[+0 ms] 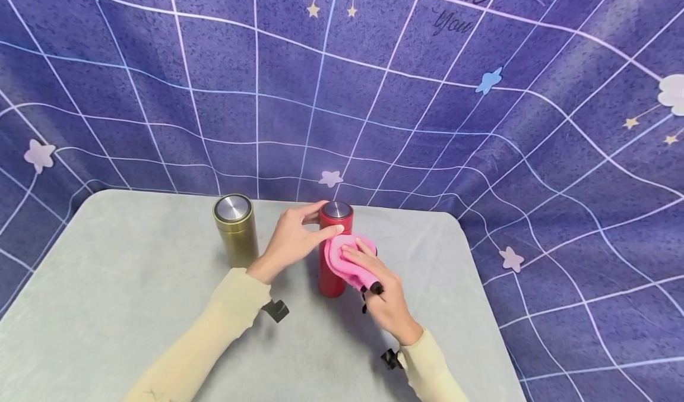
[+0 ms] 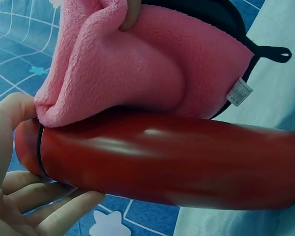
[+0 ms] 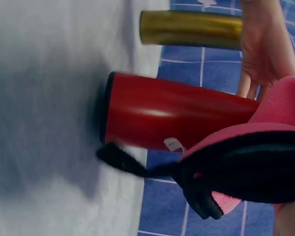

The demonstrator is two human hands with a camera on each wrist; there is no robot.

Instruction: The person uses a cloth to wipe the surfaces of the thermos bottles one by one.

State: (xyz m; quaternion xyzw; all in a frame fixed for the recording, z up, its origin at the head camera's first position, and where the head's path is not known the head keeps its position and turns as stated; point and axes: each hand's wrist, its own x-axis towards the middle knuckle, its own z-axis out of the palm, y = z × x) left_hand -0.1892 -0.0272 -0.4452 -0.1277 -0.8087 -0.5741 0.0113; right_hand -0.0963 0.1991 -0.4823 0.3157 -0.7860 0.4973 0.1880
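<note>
A red thermos flask (image 1: 332,280) with a silver-topped lid (image 1: 337,210) stands upright on the table. My left hand (image 1: 293,236) grips it near the top, thumb on the near side and fingers behind, as the left wrist view also shows. My right hand (image 1: 382,286) holds a folded pink cloth (image 1: 342,258) against the flask's right side, just below the lid. The fluffy cloth (image 2: 137,73) has black edging, a hanging loop (image 2: 274,53) and a small white label (image 2: 240,92). In the right wrist view, the red flask (image 3: 172,110) has a dark base rim.
A gold thermos flask (image 1: 237,241) stands upright to the left, beside my left wrist. The table (image 1: 133,283) has a pale grey cover. Behind it and along the right hangs a blue-purple curtain (image 1: 288,111) with grid lines and stars. Each wrist carries a black strap mount (image 1: 276,310).
</note>
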